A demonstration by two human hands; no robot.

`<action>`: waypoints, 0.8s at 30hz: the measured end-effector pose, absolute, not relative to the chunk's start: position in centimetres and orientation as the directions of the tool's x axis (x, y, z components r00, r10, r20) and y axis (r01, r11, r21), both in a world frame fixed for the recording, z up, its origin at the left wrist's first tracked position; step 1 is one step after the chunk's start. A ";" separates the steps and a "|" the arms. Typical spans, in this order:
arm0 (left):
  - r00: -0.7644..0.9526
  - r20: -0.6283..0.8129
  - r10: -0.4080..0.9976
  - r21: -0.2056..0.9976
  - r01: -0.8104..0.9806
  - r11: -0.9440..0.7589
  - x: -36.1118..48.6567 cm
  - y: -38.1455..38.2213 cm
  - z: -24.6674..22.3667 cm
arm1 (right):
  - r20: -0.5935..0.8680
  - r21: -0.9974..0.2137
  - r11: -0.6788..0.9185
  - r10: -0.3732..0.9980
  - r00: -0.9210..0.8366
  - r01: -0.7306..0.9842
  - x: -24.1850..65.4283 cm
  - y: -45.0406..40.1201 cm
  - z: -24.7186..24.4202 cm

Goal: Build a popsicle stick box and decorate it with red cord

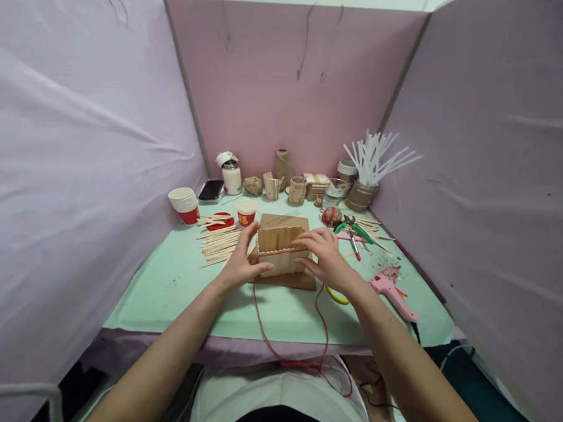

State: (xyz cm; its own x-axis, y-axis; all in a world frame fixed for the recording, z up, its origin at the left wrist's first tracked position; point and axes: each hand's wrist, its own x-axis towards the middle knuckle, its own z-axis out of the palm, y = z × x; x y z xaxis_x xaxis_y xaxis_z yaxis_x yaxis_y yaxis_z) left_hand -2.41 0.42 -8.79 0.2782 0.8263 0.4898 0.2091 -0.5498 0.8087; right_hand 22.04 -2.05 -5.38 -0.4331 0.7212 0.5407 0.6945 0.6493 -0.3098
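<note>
A small open-topped box of wooden craft sticks [283,264] stands on a piece of brown cardboard [301,281]. Red string [279,252] runs along the upper part of its front wall, and loose ends hang over the table edge onto the lap. My left hand [242,259] clasps the box's left end, thumb in front and fingers at the side. At the right end, my right hand [324,253] has its fingers curled over the rim, pinching the string against the box; its fingertips are partly hidden.
Loose sticks [219,244] and paper cups [183,202] lie left. Right are green-handled pliers [362,232], a marker [354,246], a yellow-handled tool [337,297] and a pink glue gun [394,294]. Jars, twine [253,185] and a pot of white sticks [361,196] line the back.
</note>
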 end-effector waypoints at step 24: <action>0.505 0.292 0.812 0.343 0.738 -0.582 3.1 -0.5 -2.7 | 0.387 -0.110 0.659 0.718 -0.578 0.744 22.4 -0.5 -2.9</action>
